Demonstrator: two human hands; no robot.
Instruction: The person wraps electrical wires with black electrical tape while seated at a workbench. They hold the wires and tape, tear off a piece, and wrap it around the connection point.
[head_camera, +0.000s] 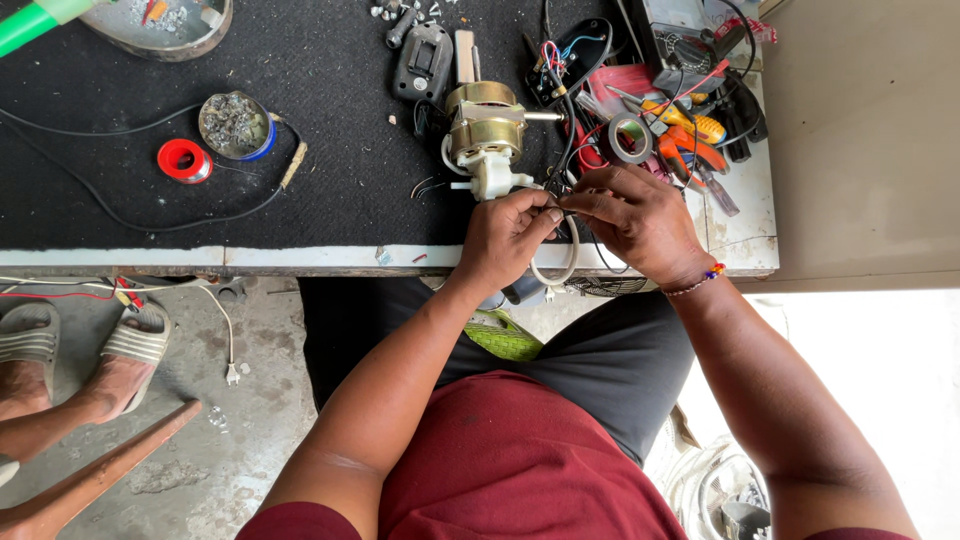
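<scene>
The step in hand appears to be fine wire work at the near edge of the surface (300, 180). It is judged best done with both wrists braced on that edge, so that the strand is kept taut and no pull is passed to the fan motor (484, 125). That brass-coloured motor, with its white plastic base, stands just beyond the knuckles, near the middle of the black mat. A white cable (570, 262) is looped below the hands and over the edge; it is best kept slack and out of the pinch.

The left hand (507, 237) is closed to a narrow pinch, thumb against forefinger, on the thin wire (560, 212). The right hand (640, 222) is curled over from the other side, its fingers nipped on the same wire, so the two hands all but touch.

The surface is covered by black matting, with a pale strip left bare at its front and right. To the right, a heap of pliers and screwdrivers (690, 140) is seen, with a grey tape roll (630, 138) beside it. To the left lie a tin of small parts (235, 125) and a red spool (184, 160).

Below, a concrete floor is seen, with another person's sandalled feet (110, 365) at the left.
</scene>
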